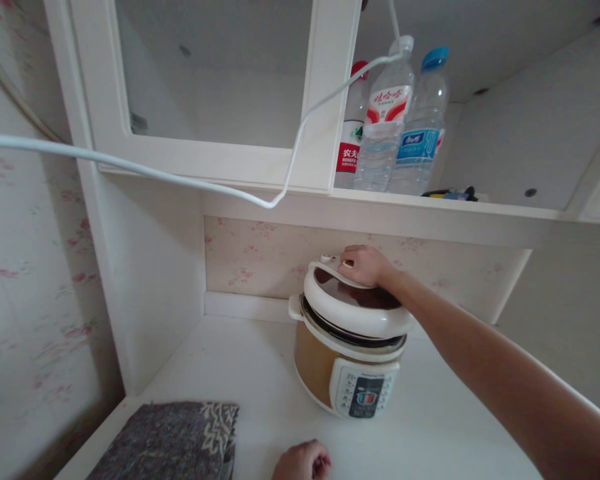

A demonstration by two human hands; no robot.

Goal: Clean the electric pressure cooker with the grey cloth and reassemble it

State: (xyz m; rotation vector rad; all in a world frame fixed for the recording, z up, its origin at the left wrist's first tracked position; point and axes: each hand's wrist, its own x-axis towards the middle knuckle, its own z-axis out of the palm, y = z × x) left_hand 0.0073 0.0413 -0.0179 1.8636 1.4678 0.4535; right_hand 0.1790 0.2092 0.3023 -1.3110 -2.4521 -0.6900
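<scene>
A white and gold electric pressure cooker (314, 360) stands on the white counter, its control panel facing me at a slant. My right hand (363, 265) reaches in from the right, fingers wrapped round the handle on top of the cooker's lid (350, 319). The lid sits tilted, and a dark gap with a black rim shows between it and the pot body. At the bottom edge, in front of the cooker, my left hand (304, 460) rests near the counter with its fingers curled in; no object shows in it.
A folded dark grey cloth with a pale fringe (180, 440) lies at the front left of the counter (250, 373). Several plastic bottles (387, 127) stand on the open shelf above. A white cable (190, 183) hangs across the view before the glass-fronted cabinet (215, 73).
</scene>
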